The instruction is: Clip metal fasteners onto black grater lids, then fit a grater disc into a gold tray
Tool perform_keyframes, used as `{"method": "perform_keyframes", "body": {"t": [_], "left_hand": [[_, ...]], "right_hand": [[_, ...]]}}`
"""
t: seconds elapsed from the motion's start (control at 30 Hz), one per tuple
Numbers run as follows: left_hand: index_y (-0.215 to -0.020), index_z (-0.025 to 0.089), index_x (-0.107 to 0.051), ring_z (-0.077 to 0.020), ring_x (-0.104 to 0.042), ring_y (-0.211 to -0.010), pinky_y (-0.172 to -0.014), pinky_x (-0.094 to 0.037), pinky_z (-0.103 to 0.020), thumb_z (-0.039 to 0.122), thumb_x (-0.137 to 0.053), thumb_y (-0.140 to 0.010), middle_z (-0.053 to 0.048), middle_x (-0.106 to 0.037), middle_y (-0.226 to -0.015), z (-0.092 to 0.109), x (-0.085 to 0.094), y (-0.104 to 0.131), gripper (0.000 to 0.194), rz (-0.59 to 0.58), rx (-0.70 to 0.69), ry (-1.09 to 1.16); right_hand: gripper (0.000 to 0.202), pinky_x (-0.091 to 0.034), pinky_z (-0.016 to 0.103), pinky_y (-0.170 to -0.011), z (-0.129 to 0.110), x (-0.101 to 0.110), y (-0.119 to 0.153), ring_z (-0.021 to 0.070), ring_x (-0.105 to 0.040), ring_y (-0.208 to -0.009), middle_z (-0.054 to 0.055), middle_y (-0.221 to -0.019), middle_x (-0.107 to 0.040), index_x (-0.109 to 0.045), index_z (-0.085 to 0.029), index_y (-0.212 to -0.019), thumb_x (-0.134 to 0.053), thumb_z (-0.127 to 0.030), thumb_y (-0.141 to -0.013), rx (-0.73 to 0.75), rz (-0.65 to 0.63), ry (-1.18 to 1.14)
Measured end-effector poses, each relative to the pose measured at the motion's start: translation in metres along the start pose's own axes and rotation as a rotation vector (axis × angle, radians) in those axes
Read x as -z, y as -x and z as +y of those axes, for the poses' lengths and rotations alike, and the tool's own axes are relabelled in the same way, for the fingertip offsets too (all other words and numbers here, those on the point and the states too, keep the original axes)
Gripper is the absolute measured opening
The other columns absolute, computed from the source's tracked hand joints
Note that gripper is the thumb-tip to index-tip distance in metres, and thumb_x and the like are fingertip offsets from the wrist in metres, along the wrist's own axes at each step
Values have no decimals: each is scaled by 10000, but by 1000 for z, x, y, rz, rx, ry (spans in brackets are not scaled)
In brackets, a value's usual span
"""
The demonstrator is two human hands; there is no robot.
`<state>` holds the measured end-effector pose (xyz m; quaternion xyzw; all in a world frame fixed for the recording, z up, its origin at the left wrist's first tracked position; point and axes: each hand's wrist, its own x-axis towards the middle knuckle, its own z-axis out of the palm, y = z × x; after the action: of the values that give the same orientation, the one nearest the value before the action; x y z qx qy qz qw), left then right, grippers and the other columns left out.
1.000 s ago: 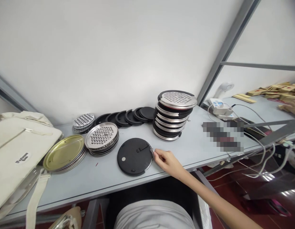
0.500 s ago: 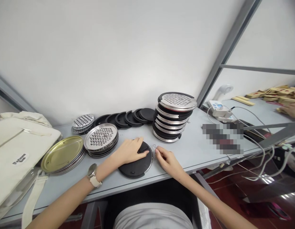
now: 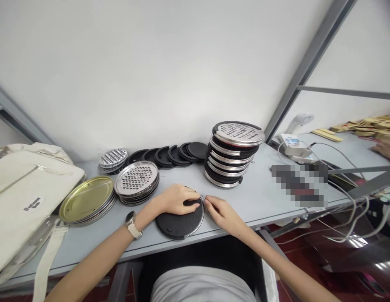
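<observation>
Your left hand [image 3: 177, 198] is pressing flat on the black disc [image 3: 179, 220] lying at the counter's [image 3: 260, 197] near edge, while your right hand [image 3: 221, 214] is pinching a small wire clip [image 3: 202, 197] against the disc's 2 o'clock rim; the clip looks springy, so it could pop free, or the disc could be sliding off the edge if your pressure is easing. The leaning stack of graters [image 3: 234, 155] at 1 o'clock could be toppling if bumped; grey counter, white wall, cream bag [image 3: 27, 197] at 9 o'clock.
</observation>
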<state>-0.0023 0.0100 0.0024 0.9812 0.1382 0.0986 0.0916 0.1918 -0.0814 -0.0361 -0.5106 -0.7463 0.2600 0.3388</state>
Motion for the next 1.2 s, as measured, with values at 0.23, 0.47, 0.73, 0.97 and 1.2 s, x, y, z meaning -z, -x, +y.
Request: {"method": "perform_keyframes", "body": {"t": [0.23, 0.47, 0.73, 0.97, 1.2], "left_hand": [[-1022, 196, -498, -127, -487, -524, -506, -266, -256, 381, -553, -848, 42, -554, -636, 4, -1, 1, 261, 15, 141, 15], [-1085, 229, -544, -157, -608, -747, -614, -347, -260, 327, -508, -887, -3, -665, -960, 3, -2, 1, 223, 3, 46, -24], [-1092, 221, -588, -133, -568, -672, -616, -355, -250, 337, -494, -900, -5, -659, -881, 1, -4, 1, 243, 7, 53, 2], [-1044, 209, -602, -130, -547, -658, -595, -344, -248, 338, -486, -908, -4, -639, -832, 1, -3, 1, 220, 13, 40, -8], [-1053, 223, -610, -130, -553, -652, -581, -336, -253, 331, -480, -909, -2, -636, -818, 2, -3, 1, 222, 16, 32, -28]], "right_hand": [[334, -347, 252, -616, -1, 2, -4, 141, -453, -621, -19, -646, -443, -348, -211, -682, -300, -308, -997, 2, -48, 21], [365, -317, 247, -591, 6, 7, -10, 124, -429, -590, -31, -615, -433, -392, -198, -672, -305, -348, -994, -23, -132, 5], [340, -300, 238, -572, 8, 5, -6, 110, -384, -574, -45, -616, -391, -404, -197, -700, -325, -357, -989, 5, -100, -51], [300, -307, 238, -574, 9, 4, -6, 110, -389, -578, -46, -635, -395, -410, -200, -729, -343, -341, -985, 2, -61, -96], [309, -297, 237, -565, 7, 5, -5, 108, -378, -569, -48, -624, -390, -412, -198, -721, -343, -345, -984, 5, -72, -96]]}}
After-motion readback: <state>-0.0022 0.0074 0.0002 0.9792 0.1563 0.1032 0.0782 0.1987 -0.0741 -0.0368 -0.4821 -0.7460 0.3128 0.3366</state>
